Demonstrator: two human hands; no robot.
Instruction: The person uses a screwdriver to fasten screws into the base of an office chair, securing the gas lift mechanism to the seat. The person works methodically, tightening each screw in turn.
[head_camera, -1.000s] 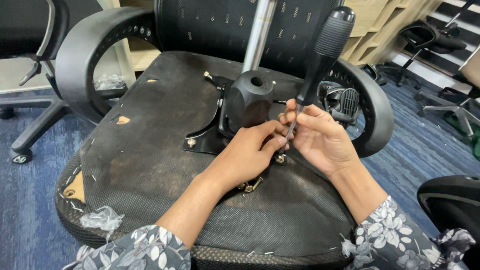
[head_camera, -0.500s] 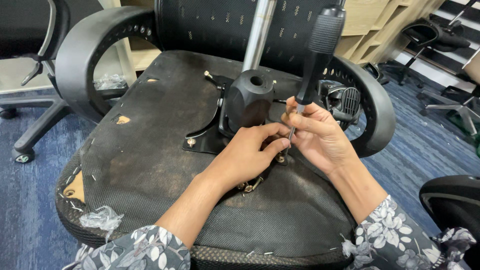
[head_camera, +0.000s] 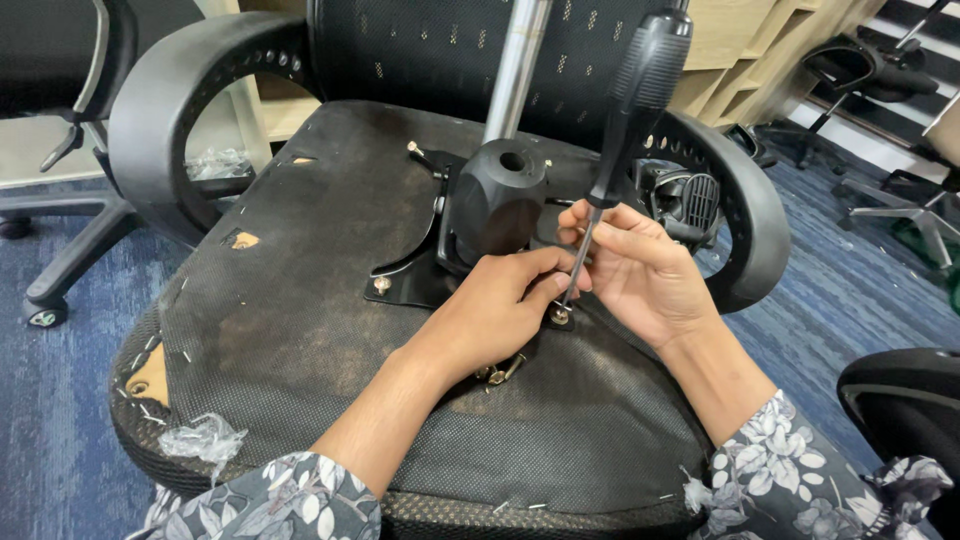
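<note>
A long screwdriver (head_camera: 622, 120) with a thick black ribbed handle stands nearly upright over an upturned office chair seat (head_camera: 330, 330), its thin metal shaft running down to a brass-coloured screw (head_camera: 560, 316) at the edge of the black mounting plate (head_camera: 405, 285) bolted to the seat's underside. The tip sits on that screw, just beside the plate's near corner.

The right hand (head_camera: 640, 275) is curled around the shaft just below the handle, fingers closed on it, so the handle rises free above the hand. The left hand (head_camera: 495, 315) lies on the plate with its fingers bent, fingertips pinching the lower shaft right at the screw; a few loose bolts (head_camera: 500, 372) lie under its palm on the seat, though whether it touches them cannot be told.

Beyond the screw, on the plate, sits the black domed mechanism housing (head_camera: 500, 200), with a silver gas-lift column (head_camera: 515, 65) rising behind it. Another screw (head_camera: 380, 285) shows at the plate's far left corner. The curved black armrests (head_camera: 170, 110) loop at either side of the seat. The seat's mesh cover is dusty and torn along its left rim. Around the chair is blue carpet (head_camera: 60, 430), with other chairs (head_camera: 870, 75) standing well off from the plate.
</note>
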